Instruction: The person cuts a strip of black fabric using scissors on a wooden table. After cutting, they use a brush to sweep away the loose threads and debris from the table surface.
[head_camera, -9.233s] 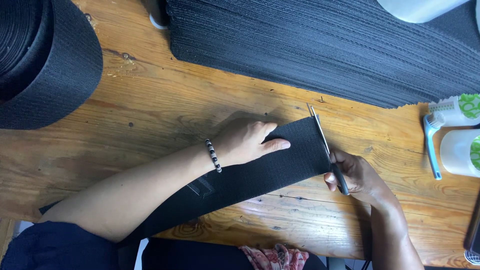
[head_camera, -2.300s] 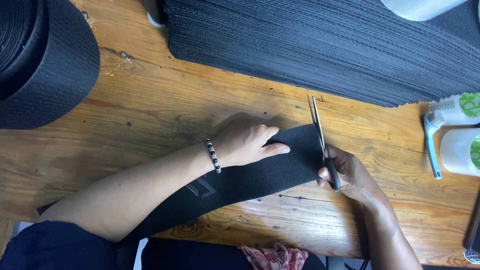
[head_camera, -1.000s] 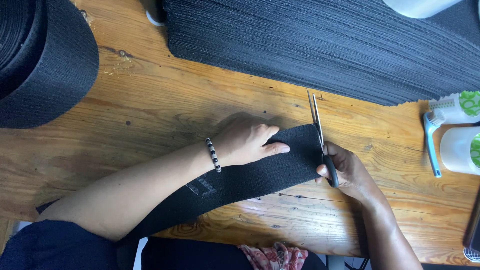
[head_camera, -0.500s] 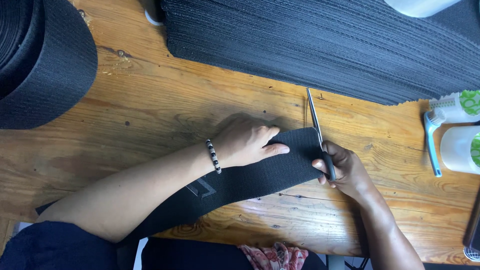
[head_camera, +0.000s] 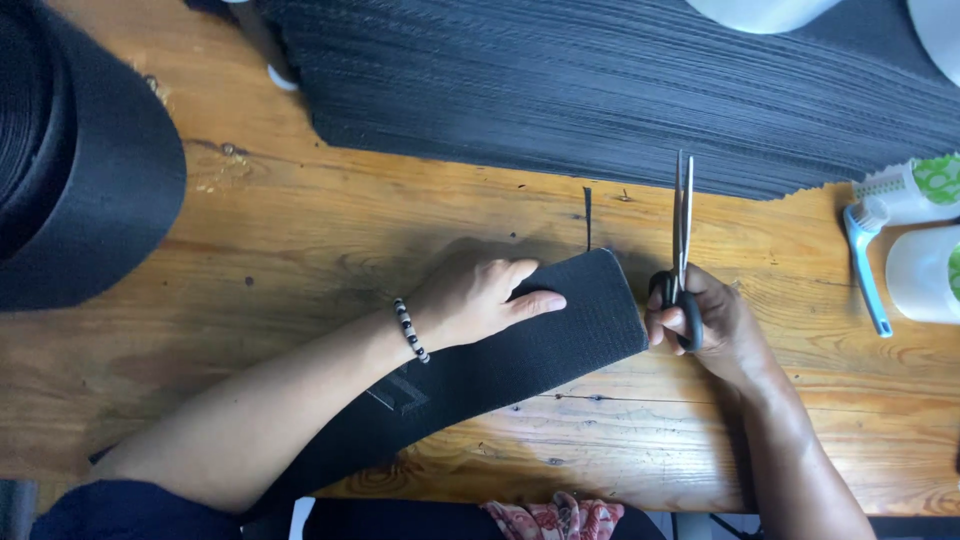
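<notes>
The scissors (head_camera: 683, 215), gripped in the right hand (head_camera: 700, 325), have just cleared the black strap (head_camera: 520, 350), blades nearly closed, while the left hand (head_camera: 470, 300) presses flat on its freshly cut end.

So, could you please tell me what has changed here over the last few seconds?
The scissors in the right hand went from crossing the black strap to closed, just past its end, blades pointing away. The left hand stayed pressed flat on the strap; the roll did not move.

Wooden table (head_camera: 300, 230) — bears black strap (head_camera: 520, 350), webbing roll (head_camera: 80, 170), stacked strips (head_camera: 600, 90).
</notes>
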